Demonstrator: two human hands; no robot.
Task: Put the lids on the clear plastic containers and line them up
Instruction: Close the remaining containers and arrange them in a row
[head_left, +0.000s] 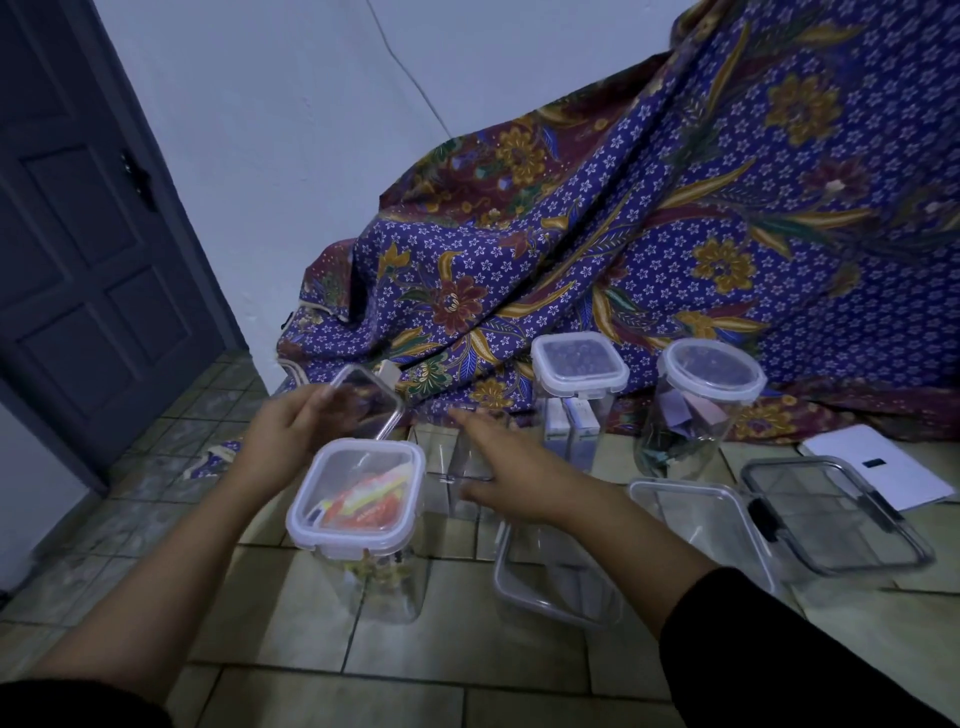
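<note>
My left hand (291, 423) holds a clear square lid (371, 402), tilted, above the floor at centre left. My right hand (506, 475) reaches over a small open clear container (457, 467), fingers spread and blurred. In front stands a lidded square container (358, 499) with orange and yellow packets inside. Further back are a lidded square container (576, 395) and a lidded round container (701, 410). At the right an open rectangular container (691, 519) sits beside a loose dark-rimmed lid (836, 514). Another clear lid (540, 582) lies under my right forearm.
A purple batik cloth (675, 234) drapes over something behind the containers. A white paper (878, 462) lies at the far right on the tiled floor (415, 675). A dark door (88, 234) stands at the left.
</note>
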